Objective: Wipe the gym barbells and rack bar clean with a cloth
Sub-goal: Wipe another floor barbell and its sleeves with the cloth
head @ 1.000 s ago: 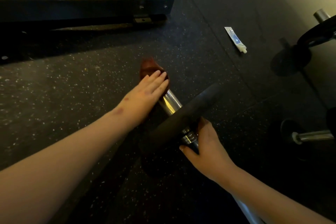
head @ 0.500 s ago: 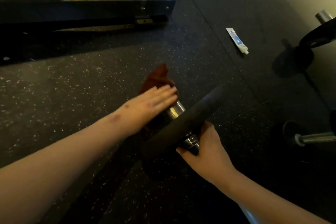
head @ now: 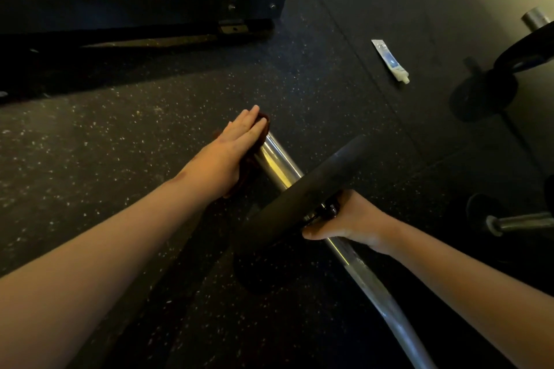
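The black speckled rubber floor (head: 120,144) lies open to my left and beyond the bar's tip. It runs up to the dark steel rack base beam (head: 180,3), which crosses the far left corner. A seam between the mats runs diagonally on the right.

Past that seam, at the right edge, stands a second bar with a black plate (head: 527,54). Lower down a short grey bar end (head: 521,223) pokes in. Both are well apart from mine.

The long chrome steel barbell (head: 278,162) lies diagonally on the floor with its thick sleeve pointing away from me. A round black weight plate (head: 299,195) stands on edge on it, between my two hands.

My left arm reaches out nearly straight. My left hand (head: 236,147) lies palm down with the fingers straight and pressed together. It rests flat on the dark reddish-brown cloth (head: 265,121), which covers the far tip of the sleeve. Only a rim of the cloth shows past my fingertips and under my palm.

My right hand (head: 344,220) sits right up against the near side of the plate, with the fingers and thumb curled round the bar.

A small white and blue squeeze tube (head: 389,61) lies flat on the floor beyond the seam, well apart from both hands. I cannot tell what is in it.
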